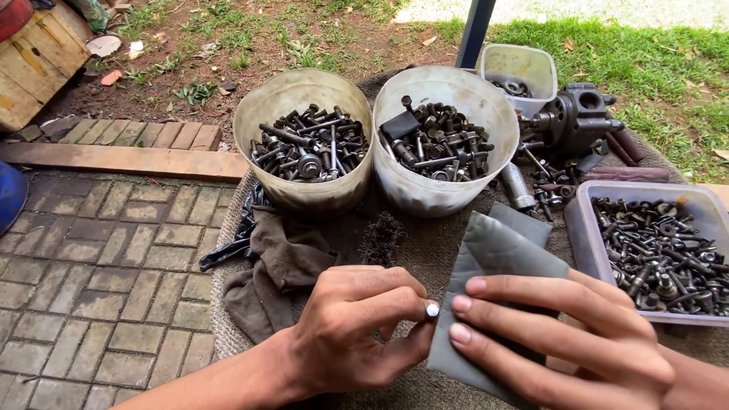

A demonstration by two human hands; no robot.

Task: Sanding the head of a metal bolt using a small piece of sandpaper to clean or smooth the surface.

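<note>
Left hand (357,326): fingers pinched shut on a small bolt (431,310), only its bright end showing.
Right hand (566,334): fingers spread flat, pressing the grey sandpaper (501,250).
Bolt: likely hard, light, slippery; best pinched along the shank.
Sandpaper: thin, floppy.

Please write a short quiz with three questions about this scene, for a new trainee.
1. True or false: the left hand pinches a small shiny bolt.
2. What does the right hand touch? A) grey abrasive sheet B) wire brush C) dark rag
3. How many round tubs of bolts stand behind the hands?

Key: 1 true; 2 A; 3 two.
</note>
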